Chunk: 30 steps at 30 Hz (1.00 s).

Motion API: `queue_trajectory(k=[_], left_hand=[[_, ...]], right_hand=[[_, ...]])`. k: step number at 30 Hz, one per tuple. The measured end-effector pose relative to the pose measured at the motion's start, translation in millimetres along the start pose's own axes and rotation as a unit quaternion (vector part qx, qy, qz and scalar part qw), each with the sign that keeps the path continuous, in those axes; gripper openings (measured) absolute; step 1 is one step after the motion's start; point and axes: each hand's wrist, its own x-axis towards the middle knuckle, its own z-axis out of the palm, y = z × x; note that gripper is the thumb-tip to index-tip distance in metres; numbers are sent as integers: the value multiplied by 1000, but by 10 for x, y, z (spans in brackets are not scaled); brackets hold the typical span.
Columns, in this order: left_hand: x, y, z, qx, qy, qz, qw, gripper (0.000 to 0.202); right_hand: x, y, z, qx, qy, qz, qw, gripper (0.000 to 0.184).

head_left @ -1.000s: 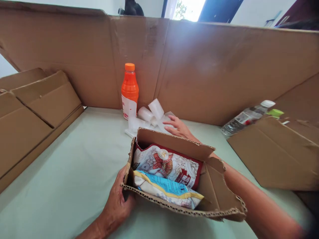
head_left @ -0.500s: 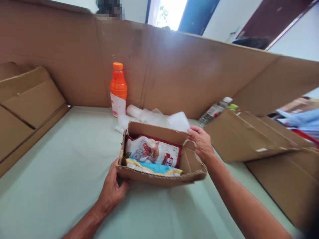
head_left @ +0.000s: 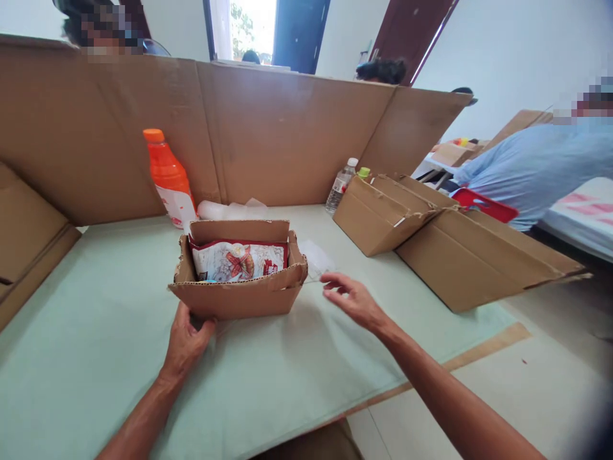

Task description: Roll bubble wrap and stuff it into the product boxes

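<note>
An open cardboard box (head_left: pixel 239 300) stands on the green cloth, with a red-and-white printed food pouch (head_left: pixel 234 260) inside. A sliver of a blue package shows in front of the pouch, mostly hidden by the box wall. My left hand (head_left: pixel 186 335) holds the box's lower left corner, thumb in front and some fingers hidden by the box. My right hand (head_left: pixel 357 300) is off the box, to its right, fingers stretched apart and holding nothing. Clear plastic wrap (head_left: pixel 316 259) lies just beyond its fingertips, beside the box.
An orange drink bottle (head_left: pixel 170 176) and more plastic wrap (head_left: pixel 232 209) are behind the box. At the right stand cardboard boxes (head_left: pixel 378 220) and a clear bottle (head_left: pixel 341 185). A tall cardboard wall (head_left: pixel 287 128) closes the back. A person in blue (head_left: pixel 536 166) is at far right.
My right hand has let go of the box's right end and moved away to the right. The box now sits turned more upright and square to me. The camera view has swung right.
</note>
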Motion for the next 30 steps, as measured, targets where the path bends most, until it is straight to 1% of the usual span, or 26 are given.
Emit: queue_trajectory(k=[1,2,5,7,8,9,10,12,13,14,16,17,18,21,22,24,26,27,28,30], left_hand=[[-1,16,-1,0,1,2,1000,40],[1,30,-2,-2,5,5,1000,42],[27,50,-22,-14,34,3,999,61],[57,36,-50,-27,50,-8,998,70],[73,22,-66,-36,53,-19,998,72],[88,7,-81,-47,58,-32,997,74],[100,-9,-93,-61,62,-45,995,76],[117,-33,-106,-88,68,-65,992,78],[123,-39,-106,-102,68,-69,990,77],[126,-41,-103,-115,65,-70,989,75],[128,-37,-92,-135,58,-70,987,71],[128,-33,-88,-142,54,-70,986,70],[127,-31,-85,-148,50,-69,985,69],[126,-32,-90,-164,39,-74,983,69],[126,-35,-95,-170,36,-76,982,71],[131,-45,-105,-175,38,-81,981,75],[143,-60,-110,-169,46,-83,981,77],[153,-69,-111,-165,52,-84,981,77],[164,-78,-112,-163,58,-86,981,77],[181,-83,-126,-162,71,-88,980,77]], right_hand=[[-21,-77,153,7,-35,-20,999,40],[-28,-149,307,17,-58,-33,998,45],[21,-307,687,59,-84,-45,994,54],[84,-352,818,80,-102,-51,990,56],[115,-354,836,77,-108,-61,989,56],[146,-344,825,59,-105,-76,990,55],[176,-322,786,26,-86,-94,991,54],[241,-258,650,-64,-5,-116,991,52],[282,-223,568,-104,42,-106,988,53],[331,-188,486,-130,80,-81,985,54],[453,-125,342,-143,121,-14,982,57],[524,-97,283,-135,131,16,982,54],[598,-70,228,-122,139,39,982,47],[788,-5,64,-68,180,82,978,14],[821,9,6,-42,200,95,974,9],[807,23,-96,21,243,119,963,11],[669,19,-147,95,268,146,948,11],[552,12,-145,135,270,163,940,10],[409,1,-124,175,263,181,931,10],[64,-28,-28,252,231,217,914,12]])
